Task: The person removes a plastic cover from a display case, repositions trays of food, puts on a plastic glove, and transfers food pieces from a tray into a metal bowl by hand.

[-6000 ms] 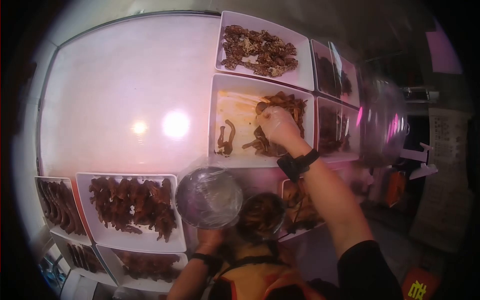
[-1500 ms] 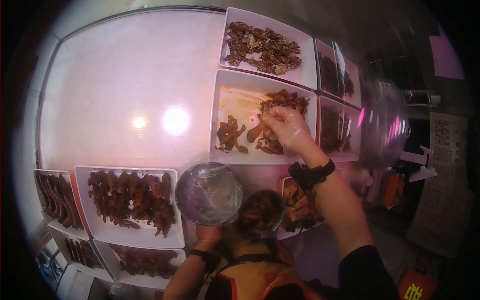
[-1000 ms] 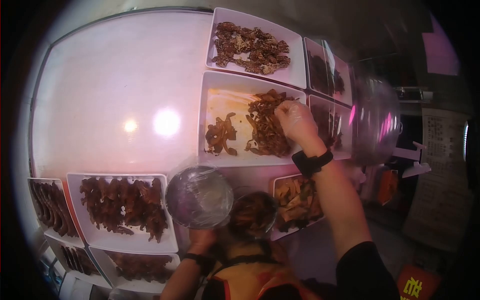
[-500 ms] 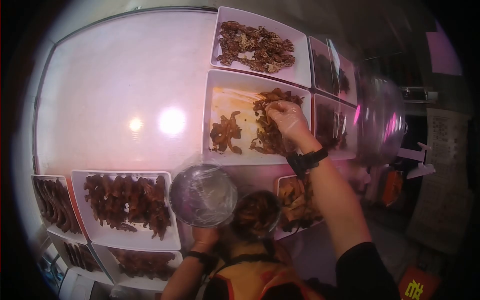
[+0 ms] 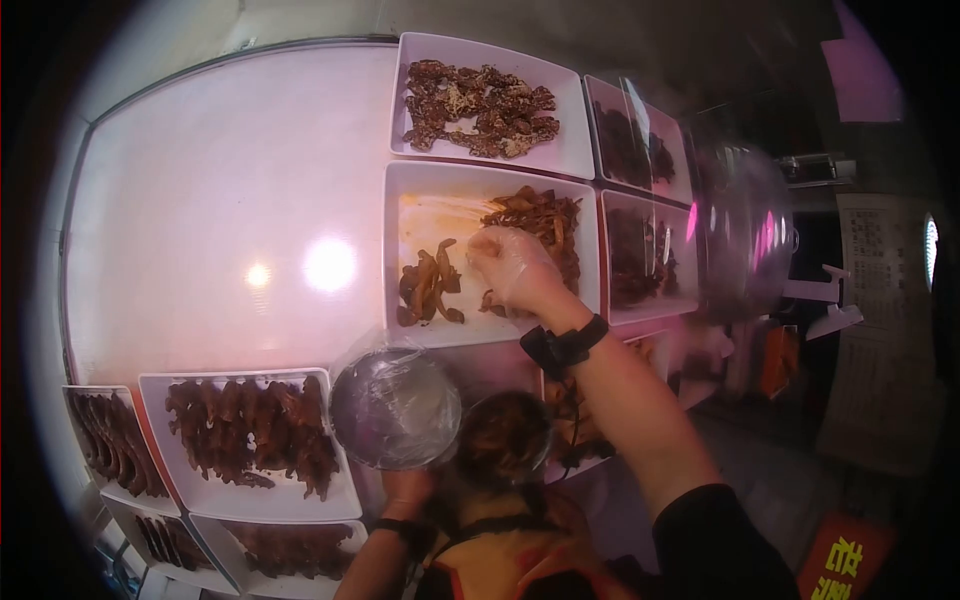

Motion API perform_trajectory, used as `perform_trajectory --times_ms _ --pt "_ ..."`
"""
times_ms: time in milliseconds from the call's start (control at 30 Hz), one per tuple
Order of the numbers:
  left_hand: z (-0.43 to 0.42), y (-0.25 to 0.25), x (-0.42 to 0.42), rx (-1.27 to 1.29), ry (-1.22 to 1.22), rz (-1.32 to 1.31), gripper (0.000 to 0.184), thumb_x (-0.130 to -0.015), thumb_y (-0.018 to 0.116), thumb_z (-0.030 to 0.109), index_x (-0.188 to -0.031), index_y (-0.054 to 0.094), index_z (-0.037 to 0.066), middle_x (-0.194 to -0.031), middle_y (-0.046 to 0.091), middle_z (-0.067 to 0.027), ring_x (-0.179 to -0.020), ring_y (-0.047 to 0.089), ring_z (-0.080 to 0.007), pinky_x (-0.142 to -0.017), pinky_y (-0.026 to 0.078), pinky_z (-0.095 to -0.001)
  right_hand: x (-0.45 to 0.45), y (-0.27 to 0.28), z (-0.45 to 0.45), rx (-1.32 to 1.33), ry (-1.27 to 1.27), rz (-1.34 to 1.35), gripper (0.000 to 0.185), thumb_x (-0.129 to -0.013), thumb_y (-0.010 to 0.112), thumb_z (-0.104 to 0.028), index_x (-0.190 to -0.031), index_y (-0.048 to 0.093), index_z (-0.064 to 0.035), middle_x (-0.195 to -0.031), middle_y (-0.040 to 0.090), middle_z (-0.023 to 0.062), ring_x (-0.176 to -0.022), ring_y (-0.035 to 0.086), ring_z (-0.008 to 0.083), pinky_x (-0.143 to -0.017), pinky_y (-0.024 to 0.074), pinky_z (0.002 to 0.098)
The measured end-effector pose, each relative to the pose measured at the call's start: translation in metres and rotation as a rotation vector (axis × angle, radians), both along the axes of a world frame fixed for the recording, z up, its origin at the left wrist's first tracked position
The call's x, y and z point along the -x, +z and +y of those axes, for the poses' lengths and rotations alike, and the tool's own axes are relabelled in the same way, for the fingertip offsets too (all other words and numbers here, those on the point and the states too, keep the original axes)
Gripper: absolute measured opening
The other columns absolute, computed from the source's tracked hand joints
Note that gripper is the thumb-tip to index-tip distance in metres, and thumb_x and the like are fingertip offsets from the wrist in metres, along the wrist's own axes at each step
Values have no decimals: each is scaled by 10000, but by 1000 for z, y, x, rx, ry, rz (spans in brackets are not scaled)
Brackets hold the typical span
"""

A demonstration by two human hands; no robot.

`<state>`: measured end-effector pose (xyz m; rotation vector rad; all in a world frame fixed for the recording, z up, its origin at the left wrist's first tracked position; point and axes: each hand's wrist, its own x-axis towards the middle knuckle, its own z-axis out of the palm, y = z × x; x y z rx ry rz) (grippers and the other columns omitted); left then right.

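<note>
Nearest, at the bottom edge, is the person's orange apron (image 5: pixel 490 568). Just beyond it the left hand (image 5: pixel 405 487), with a dark band on its wrist, meets the lower side of a metal bowl (image 5: pixel 395 412) lined with clear plastic film; its fingers are hidden beneath the bowl, so how far they are bent cannot be told. Beside the bowl stands a round container (image 5: pixel 505 437) of brown pieces, and next to that a tray of food pieces partly covered by the right forearm. Left of the bowl, a white tray holds rows of dark brown meat pieces (image 5: pixel 250 425). Farther on, the right hand (image 5: pixel 515 268), in a clear glove and with a dark watch (image 5: pixel 565 347) at the wrist, is over a white tray (image 5: pixel 391 250). Its fingers are curled narrow; whether something is pinched between them cannot be told. In this tray, brown strips (image 5: pixel 548 220) lie heaped on the right side, partly behind the hand, and a smaller cluster (image 5: pixel 430 285) lies apart on the left, near the fingertips. Beyond is another tray, of seed-coated pieces (image 5: pixel 480 110).
</note>
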<state>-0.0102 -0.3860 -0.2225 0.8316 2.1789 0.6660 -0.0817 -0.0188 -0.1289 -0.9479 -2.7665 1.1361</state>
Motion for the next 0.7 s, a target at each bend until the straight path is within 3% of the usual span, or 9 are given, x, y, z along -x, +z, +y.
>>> perform_trajectory --times_ms 67,133,167,300,367,467,633,700 --pt "-1 1 1 0 -35 19 451 -827 740 277 -1267 680 197 -1273 672 -121 -1150 630 -374 -946 514 -484 -12 17 25 -201 -169 -271 204 -891 709 -202 -989 718 -24 -1034 724 199 -861 690 391 -780 545 437" --pt "-3 6 0 4 -67 35 458 -822 742 281 -1270 679 205 -1271 672 -120 -1144 633 -372 -936 519 -487 -26 34 35 -437 -123 -380 181 -870 715 -205 -942 731 -39 -1027 715 204 -906 672 414 -811 542 464" --pt "-1 7 1 2 -50 15 431 -802 721 250 -1229 698 199 -1226 688 -120 -1121 639 -378 -931 517 -497 -28 40 36 -491 -79 -564 210 -874 715 -267 -948 749 -74 -1024 725 174 -944 677 400 -836 550 479" --pt "-6 -2 -1 -17 -61 44 420 -807 727 242 -1225 703 208 -1208 695 -119 -1104 647 -376 -902 527 -503 -53 24 47 -531 -48 -463 214 -885 694 -250 -981 756 -70 -979 719 192 -933 675 415 -836 544 489" --pt "-6 1 -1 11 -81 47 418 -798 721 228 -1215 706 204 -1192 698 -120 -1093 648 -377 -896 528 -504 -54 42 49 -363 -195 -344 219 -897 673 -238 -1011 752 -68 -935 705 219 -930 667 427 -838 534 504" --pt "-6 1 -1 8 -85 47 397 -788 702 206 -1184 718 189 -1165 706 -125 -1082 651 -382 -902 522 -508 -60 56 50 -384 -285 -301 208 -905 652 -226 -1005 745 -70 -900 691 238 -914 660 437 -826 527 516" --pt "-2 2 1 -23 -40 24 383 -789 694 180 -1171 723 177 -1156 710 -128 -1082 653 -386 -909 516 -506 -64 59 56 -561 -151 -429 192 -924 618 -227 -975 746 -92 -913 696 237 -919 660 437 -815 531 517" --pt "-4 -1 0 -97 -71 145 387 -791 691 162 -1176 720 178 -1151 711 -129 -1073 655 -386 -899 519 -497 -66 55 59 -599 -128 -432 198 -926 620 -237 -1004 742 -101 -954 703 225 -939 663 427 -811 534 508"
